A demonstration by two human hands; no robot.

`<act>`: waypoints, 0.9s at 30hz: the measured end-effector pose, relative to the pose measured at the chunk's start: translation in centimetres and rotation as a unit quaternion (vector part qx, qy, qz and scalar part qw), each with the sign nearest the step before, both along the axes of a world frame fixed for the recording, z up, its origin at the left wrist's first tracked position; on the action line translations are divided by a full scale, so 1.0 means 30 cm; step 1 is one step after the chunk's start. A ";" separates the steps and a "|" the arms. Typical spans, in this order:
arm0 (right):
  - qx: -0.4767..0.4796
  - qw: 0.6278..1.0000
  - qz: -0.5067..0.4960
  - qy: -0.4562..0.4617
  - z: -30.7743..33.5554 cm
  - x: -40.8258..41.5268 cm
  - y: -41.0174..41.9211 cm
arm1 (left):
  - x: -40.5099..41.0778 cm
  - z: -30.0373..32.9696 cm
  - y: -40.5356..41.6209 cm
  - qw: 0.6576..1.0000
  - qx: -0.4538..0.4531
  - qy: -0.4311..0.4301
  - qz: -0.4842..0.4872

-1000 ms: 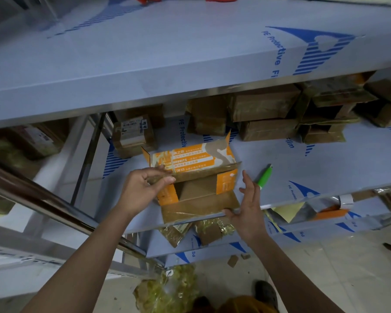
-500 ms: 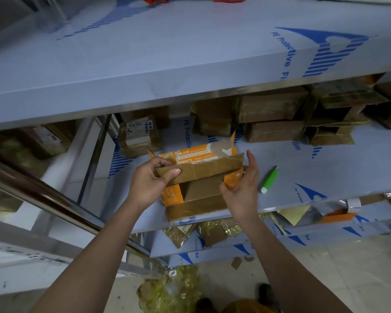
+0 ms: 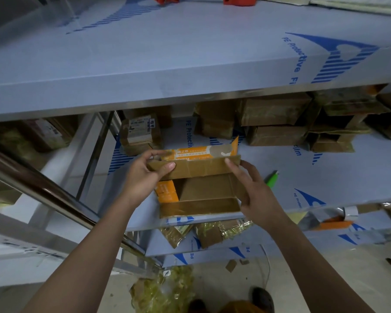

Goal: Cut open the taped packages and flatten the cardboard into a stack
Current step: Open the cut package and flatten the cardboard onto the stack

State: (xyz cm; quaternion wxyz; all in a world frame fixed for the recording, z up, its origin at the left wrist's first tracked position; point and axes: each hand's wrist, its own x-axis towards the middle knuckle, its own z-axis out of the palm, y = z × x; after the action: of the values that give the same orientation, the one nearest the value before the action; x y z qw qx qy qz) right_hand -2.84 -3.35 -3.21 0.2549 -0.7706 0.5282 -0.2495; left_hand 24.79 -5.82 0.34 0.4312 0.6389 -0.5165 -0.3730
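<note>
An opened orange-and-brown cardboard box [image 3: 199, 190] lies on the middle shelf [image 3: 325, 177] near its front edge, flaps spread. My left hand [image 3: 145, 177] pinches the left end of a taped brown flap [image 3: 196, 167] that stands across the box. My right hand [image 3: 251, 188] holds the right end of that flap and the box's right side. A green box cutter [image 3: 271, 178] lies on the shelf just right of my right hand.
Several taped brown packages [image 3: 278, 123] are piled at the back of the shelf, and a labelled one [image 3: 140, 132] sits back left. The top shelf [image 3: 190, 64] overhangs. Crumpled tape and scraps [image 3: 163, 290] lie on the floor, more cardboard on the lower shelf [image 3: 212, 236].
My right hand came in from beside the box and took hold of the flap's right end. Both hands have lifted the brown flap upright across the box.
</note>
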 end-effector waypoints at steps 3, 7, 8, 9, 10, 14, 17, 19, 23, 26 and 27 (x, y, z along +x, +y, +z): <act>0.018 0.999 0.031 0.006 0.033 -0.007 -0.027 | -0.009 -0.017 0.012 0.997 -0.050 0.024 0.049; 0.029 0.997 0.062 0.036 0.074 0.022 -0.064 | -0.009 -0.106 0.050 0.993 -0.058 0.002 0.100; 0.032 0.996 0.065 0.041 0.076 0.032 -0.066 | -0.011 -0.130 0.047 0.992 -0.041 -0.006 0.115; 0.036 0.996 0.069 0.044 0.076 0.041 -0.065 | -0.017 -0.148 0.041 0.991 -0.027 -0.018 0.129; 0.037 0.995 0.073 0.048 0.072 0.047 -0.063 | -0.021 -0.162 0.033 0.989 -0.020 -0.025 0.141; 0.040 0.994 0.091 0.041 0.058 0.063 -0.053 | -0.036 -0.174 0.017 0.983 -0.034 0.024 0.181; 0.047 0.993 0.096 0.041 0.057 0.066 -0.060 | -0.014 -0.170 0.035 0.986 0.002 0.069 0.152; 0.048 0.993 0.099 0.040 0.057 0.063 -0.066 | 0.040 -0.178 0.058 0.983 0.026 0.135 0.121; 0.068 0.990 0.115 0.052 0.056 0.060 -0.063 | 0.165 -0.188 0.090 0.947 0.060 0.296 0.111; 0.085 0.986 0.135 0.053 0.055 0.066 -0.059 | 0.189 -0.163 0.098 0.921 0.075 0.370 0.098; 0.083 0.986 0.137 0.050 0.053 0.071 -0.059 | 0.193 -0.151 0.099 0.912 0.070 0.394 0.091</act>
State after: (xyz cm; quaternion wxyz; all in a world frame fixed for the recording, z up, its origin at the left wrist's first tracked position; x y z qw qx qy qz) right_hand -0.71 -5.12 -1.62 0.3230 -0.8231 0.4490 -0.1288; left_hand 30.57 -2.83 -4.19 0.5860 0.5130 -0.2172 -0.5885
